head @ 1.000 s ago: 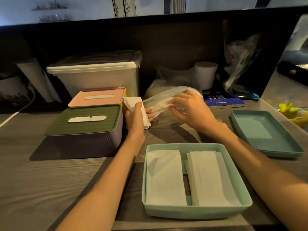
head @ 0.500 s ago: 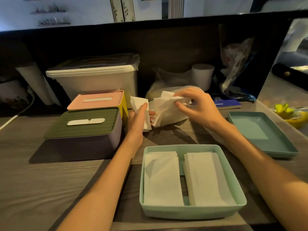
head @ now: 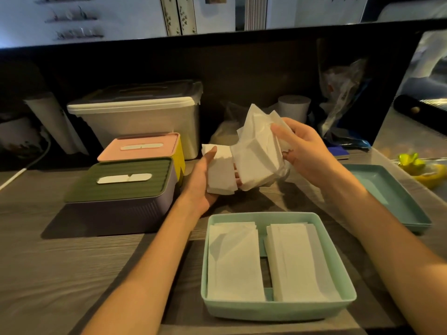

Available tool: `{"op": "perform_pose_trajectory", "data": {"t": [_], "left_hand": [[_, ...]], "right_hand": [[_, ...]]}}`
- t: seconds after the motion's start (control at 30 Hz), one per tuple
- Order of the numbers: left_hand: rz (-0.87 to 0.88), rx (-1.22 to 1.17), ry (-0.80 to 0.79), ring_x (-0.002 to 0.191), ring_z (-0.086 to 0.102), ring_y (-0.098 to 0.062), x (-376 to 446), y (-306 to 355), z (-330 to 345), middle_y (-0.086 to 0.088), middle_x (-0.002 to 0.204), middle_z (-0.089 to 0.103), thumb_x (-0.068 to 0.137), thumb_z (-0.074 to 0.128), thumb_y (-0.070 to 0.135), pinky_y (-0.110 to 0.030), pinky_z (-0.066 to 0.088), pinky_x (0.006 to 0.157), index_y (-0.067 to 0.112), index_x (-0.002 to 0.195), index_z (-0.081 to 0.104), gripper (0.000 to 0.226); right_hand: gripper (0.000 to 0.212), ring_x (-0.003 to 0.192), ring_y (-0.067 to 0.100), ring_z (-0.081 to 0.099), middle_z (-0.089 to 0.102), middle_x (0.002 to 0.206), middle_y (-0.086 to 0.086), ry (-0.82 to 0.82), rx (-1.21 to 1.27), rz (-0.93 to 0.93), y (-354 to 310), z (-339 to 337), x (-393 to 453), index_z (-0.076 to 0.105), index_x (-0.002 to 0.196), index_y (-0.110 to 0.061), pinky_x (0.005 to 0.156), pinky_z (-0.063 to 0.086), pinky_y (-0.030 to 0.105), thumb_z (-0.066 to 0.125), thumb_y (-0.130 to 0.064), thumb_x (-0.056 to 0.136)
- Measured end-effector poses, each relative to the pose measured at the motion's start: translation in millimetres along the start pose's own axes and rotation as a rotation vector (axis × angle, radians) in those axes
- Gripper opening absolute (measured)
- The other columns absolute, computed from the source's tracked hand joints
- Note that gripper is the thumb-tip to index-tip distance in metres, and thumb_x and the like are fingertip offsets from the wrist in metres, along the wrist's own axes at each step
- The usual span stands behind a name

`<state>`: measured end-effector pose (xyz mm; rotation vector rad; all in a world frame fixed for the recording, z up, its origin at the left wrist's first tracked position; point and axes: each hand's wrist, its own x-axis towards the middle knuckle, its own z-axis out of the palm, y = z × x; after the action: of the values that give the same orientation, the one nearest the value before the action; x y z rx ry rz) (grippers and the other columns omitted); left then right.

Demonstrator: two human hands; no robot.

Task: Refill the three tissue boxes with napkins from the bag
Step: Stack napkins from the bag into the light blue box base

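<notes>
- Two closed tissue boxes sit at the left, the purple ribbed one with a green lid (head: pixel 125 187) in front, the yellow one with a pink lid (head: pixel 145 147) behind; they look finished and parked aside.
- Open mint-green plastic box (head: pixel 278 308) lies nearest, two flat white napkin stacks (head: pixel 233 262) inside; probably placed close for easy loading.
- Its teal lid (head: pixel 396 197) waits at the right.
- Right hand (head: pixel 307 151), fingers curled, grips a loose white napkin bundle (head: pixel 258 155) above the table, likely the next load.
- Left hand (head: pixel 205 180), fingers curled, holds a small folded napkin wad (head: pixel 221 172) beside it.
</notes>
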<state>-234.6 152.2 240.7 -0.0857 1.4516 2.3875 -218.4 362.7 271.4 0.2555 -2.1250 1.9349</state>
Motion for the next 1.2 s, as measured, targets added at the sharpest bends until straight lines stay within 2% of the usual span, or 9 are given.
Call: {"op": "perform_pose_trajectory", "data": {"t": [0.13,0.23,0.37,0.57,0.63,0.77,0.87,1.07,1.2], "left_hand": [[-0.077,-0.058,-0.083,0.087,0.069,-0.029,0,-9,8,-0.012,0.092,0.076,0.107,0.040,0.035,-0.045,0.055,0.080,0.015,0.114,0.062,0.030],[-0.098,-0.057,-0.114,0.075,0.074,-0.025,1,-17,13,-0.013,0.088,0.076,0.107,0.038,0.038,-0.035,0.058,0.066,0.012,0.111,0.064,0.038],[-0.066,-0.031,-0.132,0.106,0.068,-0.029,3,-18,11,-0.014,0.119,0.073,0.103,0.042,0.051,-0.043,0.054,0.092,0.019,0.129,0.063,0.046],[-0.025,-0.074,-0.141,0.109,0.068,-0.029,9,-12,5,-0.011,0.118,0.073,0.102,0.045,0.051,-0.044,0.054,0.092,0.018,0.123,0.067,0.045],[-0.013,-0.098,-0.149,0.118,0.064,-0.031,11,-11,3,-0.012,0.125,0.070,0.101,0.048,0.054,-0.047,0.050,0.100,0.018,0.130,0.065,0.049],[0.026,-0.145,-0.189,0.104,0.069,-0.027,7,-5,-1,-0.011,0.116,0.073,0.099,0.051,0.053,-0.042,0.057,0.086,0.020,0.127,0.066,0.046],[0.031,-0.186,-0.211,0.102,0.072,-0.027,6,-4,-4,-0.013,0.114,0.073,0.099,0.054,0.048,-0.041,0.059,0.081,0.018,0.132,0.062,0.045],[0.054,-0.212,-0.208,0.115,0.067,-0.035,4,-3,-7,-0.019,0.126,0.068,0.087,0.066,0.028,-0.051,0.053,0.098,0.009,0.130,0.062,0.047],[0.084,-0.111,-0.100,0.116,0.066,-0.029,10,-7,-5,-0.014,0.127,0.068,0.095,0.065,0.010,-0.045,0.056,0.095,0.017,0.129,0.061,0.035]], "right_hand": [[0.026,0.096,0.011,0.068,0.069,0.103,-0.002,-0.244,-0.043,0.010,-4,2,-6,0.066,0.123,-0.015,0.077,0.054,0.020,0.053,-0.028,0.106],[0.022,0.098,0.007,0.067,0.070,0.106,-0.008,-0.278,-0.258,0.027,1,5,-7,0.069,0.120,-0.028,0.075,0.052,0.020,0.058,-0.036,0.103],[0.039,0.105,0.008,0.062,0.063,0.118,-0.013,-0.145,-0.529,0.015,5,7,-5,0.061,0.131,-0.039,0.069,0.053,0.020,0.068,-0.047,0.094],[0.065,0.108,0.010,0.056,0.055,0.124,-0.011,0.001,-0.488,0.124,8,8,-6,0.053,0.138,-0.034,0.078,0.058,0.029,0.085,-0.035,0.081],[0.063,0.107,0.011,0.061,0.061,0.121,-0.009,0.043,-0.339,0.188,7,7,-5,0.054,0.135,-0.028,0.082,0.059,0.033,0.086,-0.031,0.080],[0.049,0.112,0.020,0.066,0.070,0.119,0.000,0.101,-0.116,0.277,9,0,1,0.062,0.130,-0.016,0.096,0.056,0.047,0.080,-0.028,0.086],[0.042,0.110,0.019,0.065,0.068,0.116,0.000,0.137,-0.100,0.230,9,0,2,0.061,0.131,-0.019,0.089,0.058,0.039,0.074,-0.027,0.092],[0.033,0.107,0.020,0.067,0.068,0.112,0.003,0.171,-0.098,0.213,5,2,0,0.063,0.127,-0.018,0.080,0.057,0.032,0.068,-0.026,0.095],[0.029,0.097,0.011,0.068,0.071,0.104,-0.004,-0.007,-0.195,0.289,-7,9,-8,0.065,0.109,-0.027,0.071,0.051,0.023,0.074,-0.045,0.089]]}}
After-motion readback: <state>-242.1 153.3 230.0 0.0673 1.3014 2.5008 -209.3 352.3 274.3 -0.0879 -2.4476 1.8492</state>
